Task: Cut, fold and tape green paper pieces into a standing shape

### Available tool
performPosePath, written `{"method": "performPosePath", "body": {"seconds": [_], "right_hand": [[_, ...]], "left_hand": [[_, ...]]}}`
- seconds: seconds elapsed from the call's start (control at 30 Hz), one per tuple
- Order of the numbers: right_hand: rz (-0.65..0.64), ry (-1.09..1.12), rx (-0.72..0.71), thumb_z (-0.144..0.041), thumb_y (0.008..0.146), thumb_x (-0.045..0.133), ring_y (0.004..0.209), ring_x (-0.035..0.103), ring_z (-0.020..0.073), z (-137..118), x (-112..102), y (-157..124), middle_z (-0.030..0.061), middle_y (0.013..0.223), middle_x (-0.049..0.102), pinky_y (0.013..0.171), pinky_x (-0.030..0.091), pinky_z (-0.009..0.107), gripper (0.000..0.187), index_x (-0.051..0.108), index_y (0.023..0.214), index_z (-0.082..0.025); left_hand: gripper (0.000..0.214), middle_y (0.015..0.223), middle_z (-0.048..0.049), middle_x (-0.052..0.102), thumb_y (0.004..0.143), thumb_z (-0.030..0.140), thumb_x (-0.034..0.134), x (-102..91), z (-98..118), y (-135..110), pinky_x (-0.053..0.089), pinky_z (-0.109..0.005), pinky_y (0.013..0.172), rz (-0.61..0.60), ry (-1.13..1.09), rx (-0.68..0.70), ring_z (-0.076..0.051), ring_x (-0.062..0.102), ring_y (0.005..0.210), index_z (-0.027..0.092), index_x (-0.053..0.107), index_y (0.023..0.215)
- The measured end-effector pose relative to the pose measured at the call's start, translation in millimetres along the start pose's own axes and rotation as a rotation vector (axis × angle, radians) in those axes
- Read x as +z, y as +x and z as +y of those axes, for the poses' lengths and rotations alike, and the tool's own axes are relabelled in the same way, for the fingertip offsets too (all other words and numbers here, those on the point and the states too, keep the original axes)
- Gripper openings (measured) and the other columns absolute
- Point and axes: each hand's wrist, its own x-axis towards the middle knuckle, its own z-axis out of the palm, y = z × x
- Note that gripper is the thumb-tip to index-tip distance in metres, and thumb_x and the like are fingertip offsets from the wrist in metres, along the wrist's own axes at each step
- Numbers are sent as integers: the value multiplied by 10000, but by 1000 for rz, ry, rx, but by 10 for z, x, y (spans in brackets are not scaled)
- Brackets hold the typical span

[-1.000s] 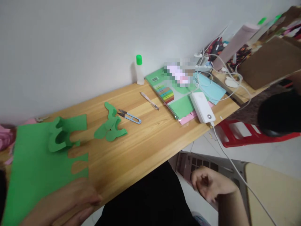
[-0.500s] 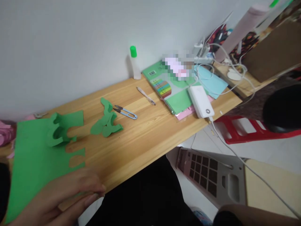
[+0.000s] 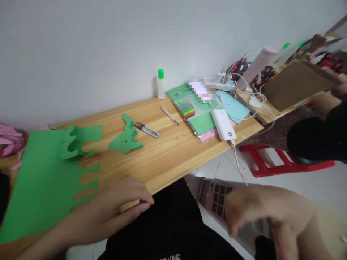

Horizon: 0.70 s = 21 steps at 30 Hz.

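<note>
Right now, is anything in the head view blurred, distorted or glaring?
Head view: the right hand is motion-blurred and soft; the left hand is mildly soft. A patch on the green booklet is pixelated. Lighting is even, with no glare on the wooden table; the horizon tilts.

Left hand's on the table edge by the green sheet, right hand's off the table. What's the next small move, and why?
Probably bring the right hand up to the snips: it hangs empty below the table edge, and the green sheet beside the left hand shows partly cut leaf shapes.

Bright, even light; hands blurred, edges warped.
</note>
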Motion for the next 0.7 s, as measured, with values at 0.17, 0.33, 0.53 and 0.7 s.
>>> {"method": "performPosePath", "body": {"seconds": [0.17,0.33,0.53,0.7], "right_hand": [[1001,-570,907,-570,867,541,788,649,225,140,-755,-291,112,887,692,686,518,327,455,676,1000,-157],[1017,-697,1238,-468,787,657,815,655,251,647,-1239,-219,151,987,690,700,490,323,490,612,1100,-93],[834,-856,1409,-511,694,748,808,641,276,871,-1345,-60,181,925,674,614,429,299,558,619,990,-56],[983,-843,1208,-469,603,786,842,632,259,1004,-1392,-271,170,1002,662,652,460,299,722,582,1149,-44]], "left_hand": [[198,858,29,701,936,215,469,87,-54,541,463,-217,755,-44,21,14,-101,639,793,222,661,885],[215,936,-74,682,931,186,473,319,-154,1321,484,-309,806,9,328,149,-183,636,890,142,683,955],[282,1236,-131,609,937,168,429,596,-239,2020,481,-400,927,85,621,268,-260,571,1126,123,646,1111],[359,1392,-157,515,957,157,357,699,-316,2473,415,-422,1037,191,687,317,-264,442,1315,123,602,1217]]}}
